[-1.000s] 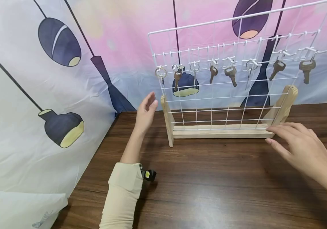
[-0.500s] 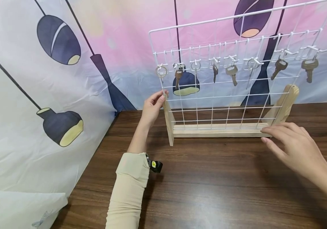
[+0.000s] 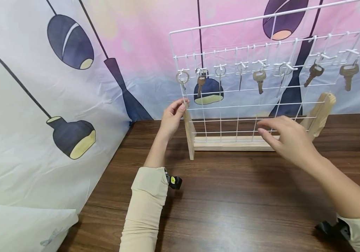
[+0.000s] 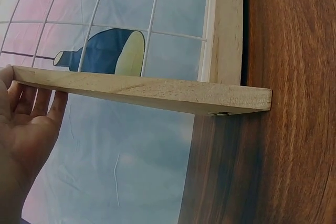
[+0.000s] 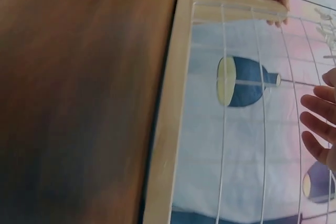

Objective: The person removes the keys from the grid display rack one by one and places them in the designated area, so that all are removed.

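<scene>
A white wire grid rack point(image 3: 219, 27) stands upright in a wooden base point(image 3: 227, 145) on the table. Several keys hang in a row from its white hooks, among them a broad key point(image 3: 349, 74) at the far right and a key point(image 3: 259, 77) near the middle. My left hand point(image 3: 171, 119) grips the top of the left wooden upright point(image 3: 189, 137); in the left wrist view its fingers point(image 4: 40, 100) lie against the upright's outer face. With fingers slightly bent and nothing in them, my right hand point(image 3: 290, 138) hovers before the grid's lower right part, hiding some of the base.
The dark wooden table point(image 3: 224, 203) extends in front of the rack. Behind it hangs a patterned cloth point(image 3: 154, 45), which also covers the left side. A right wooden upright point(image 3: 323, 113) supports the grid's other end. Black wrist cameras point(image 3: 175, 182) sit at the sleeves.
My left hand has moved right and taken hold of the left upright. My right hand has moved left from the base's right end to in front of the grid. A middle key has turned edge-on.
</scene>
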`<control>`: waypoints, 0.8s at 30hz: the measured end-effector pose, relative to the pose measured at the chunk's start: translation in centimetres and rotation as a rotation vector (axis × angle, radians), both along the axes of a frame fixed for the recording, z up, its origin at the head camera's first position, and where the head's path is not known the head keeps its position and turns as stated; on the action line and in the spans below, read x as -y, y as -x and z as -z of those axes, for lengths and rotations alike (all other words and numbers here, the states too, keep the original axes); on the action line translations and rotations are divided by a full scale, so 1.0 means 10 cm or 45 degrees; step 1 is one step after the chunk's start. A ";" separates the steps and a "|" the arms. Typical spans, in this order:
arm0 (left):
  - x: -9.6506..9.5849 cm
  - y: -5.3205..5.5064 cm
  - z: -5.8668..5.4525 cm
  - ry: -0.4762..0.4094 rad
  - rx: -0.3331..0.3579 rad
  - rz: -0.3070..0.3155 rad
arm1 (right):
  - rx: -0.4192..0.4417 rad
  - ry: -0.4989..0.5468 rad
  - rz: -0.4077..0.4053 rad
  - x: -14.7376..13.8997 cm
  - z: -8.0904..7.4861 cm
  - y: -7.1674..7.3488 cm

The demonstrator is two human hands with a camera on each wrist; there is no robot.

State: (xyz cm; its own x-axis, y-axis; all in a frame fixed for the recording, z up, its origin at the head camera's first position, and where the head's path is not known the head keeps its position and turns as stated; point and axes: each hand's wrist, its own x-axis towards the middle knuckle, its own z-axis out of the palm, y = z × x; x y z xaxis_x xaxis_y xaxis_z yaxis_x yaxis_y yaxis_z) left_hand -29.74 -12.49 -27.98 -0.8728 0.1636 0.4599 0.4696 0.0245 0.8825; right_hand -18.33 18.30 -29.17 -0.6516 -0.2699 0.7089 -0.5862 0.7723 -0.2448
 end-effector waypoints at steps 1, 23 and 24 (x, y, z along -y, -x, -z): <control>-0.01 0.00 0.00 -0.003 0.004 0.002 | 0.015 0.007 0.000 0.05 -0.03 0.03; -0.02 0.03 0.06 -0.028 -0.057 -0.032 | 0.094 0.475 -0.267 1.33 -0.59 0.52; -0.02 0.03 0.06 -0.029 -0.060 -0.025 | 0.085 0.497 -0.267 1.37 -0.61 0.53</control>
